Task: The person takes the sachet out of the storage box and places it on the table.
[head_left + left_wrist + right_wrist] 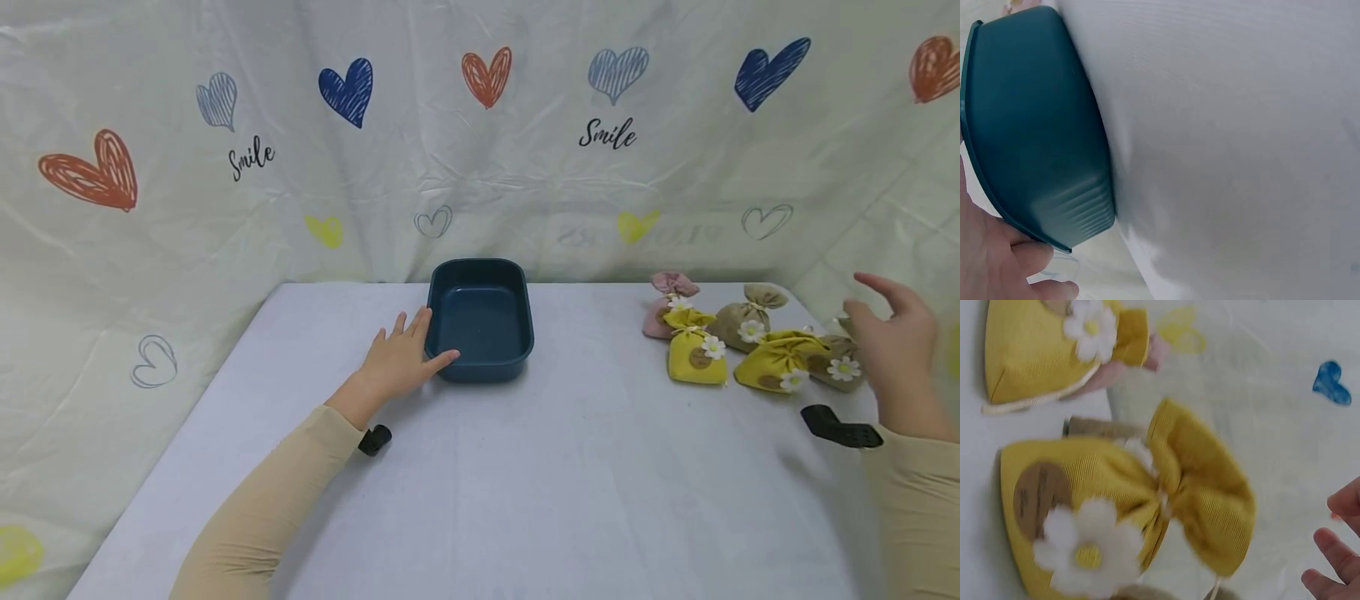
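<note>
A dark teal rectangular tub [480, 371] stands on the white table. My left hand [401, 354] rests at its left side with fingers spread, the thumb along the near rim; in the left wrist view its fingertips [1034, 257] touch the rim. At the right, my right hand [900, 342] is raised beside a group of small drawstring pouches, thumb and forefinger apart, with nothing between them. Closest to it is a grey-brown pouch [832, 379], next to a yellow pouch [767, 368] with a white flower, large in the right wrist view.
Another yellow pouch [693, 367], a pink pouch [655, 321] and a beige pouch [727, 325] sit in the same group. Behind the table [525, 500] hangs a pale sheet [540, 183] printed with hearts. Dark wrist cameras sit at both cuffs.
</note>
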The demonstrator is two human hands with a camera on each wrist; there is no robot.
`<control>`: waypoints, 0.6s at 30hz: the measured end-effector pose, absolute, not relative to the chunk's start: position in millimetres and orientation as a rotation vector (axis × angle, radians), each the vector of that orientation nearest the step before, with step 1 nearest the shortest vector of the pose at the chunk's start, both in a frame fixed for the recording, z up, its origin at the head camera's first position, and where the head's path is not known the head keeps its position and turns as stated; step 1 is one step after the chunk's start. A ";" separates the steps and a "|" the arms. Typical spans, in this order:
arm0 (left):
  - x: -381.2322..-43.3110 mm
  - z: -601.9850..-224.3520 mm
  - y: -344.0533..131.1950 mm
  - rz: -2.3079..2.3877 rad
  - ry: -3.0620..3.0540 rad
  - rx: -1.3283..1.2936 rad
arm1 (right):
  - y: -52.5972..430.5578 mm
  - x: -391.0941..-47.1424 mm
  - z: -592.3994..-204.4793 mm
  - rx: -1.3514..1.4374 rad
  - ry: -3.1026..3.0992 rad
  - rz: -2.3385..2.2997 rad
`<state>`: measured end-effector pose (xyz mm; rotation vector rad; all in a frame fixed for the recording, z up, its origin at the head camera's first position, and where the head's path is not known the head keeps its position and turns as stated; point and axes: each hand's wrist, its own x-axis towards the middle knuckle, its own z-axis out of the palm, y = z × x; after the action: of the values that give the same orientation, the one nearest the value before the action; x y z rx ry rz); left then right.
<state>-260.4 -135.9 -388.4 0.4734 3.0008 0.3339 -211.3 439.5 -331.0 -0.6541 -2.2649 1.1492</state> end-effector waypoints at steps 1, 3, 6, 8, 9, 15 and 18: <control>-260.7 -388.2 -136.2 0.347 2.994 0.468 | 434.4 -211.8 -328.1 -0.628 -2.267 1.165; -262.0 -387.7 -137.0 0.368 2.982 0.461 | 425.4 -212.6 -324.3 -0.552 -2.282 1.185; -264.4 -387.3 -138.0 0.387 2.971 0.450 | 408.3 -212.9 -318.8 -0.419 -2.305 1.223; -266.3 -387.3 -138.9 0.392 2.968 0.444 | 397.6 -214.8 -318.1 -0.307 -2.308 1.237; -266.7 -387.0 -139.3 0.398 2.966 0.442 | 391.9 -216.3 -318.3 -0.259 -2.317 1.241; -268.4 -386.2 -141.6 0.435 2.961 0.449 | 358.9 -227.5 -323.2 -0.044 -2.384 1.212; -268.6 -383.8 -143.7 0.447 2.969 0.450 | 341.3 -233.6 -325.8 0.060 -2.426 1.193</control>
<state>-268.6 -143.7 -383.8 0.4499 2.9686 0.4474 -233.6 341.3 -325.8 0.0600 -2.4257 1.1928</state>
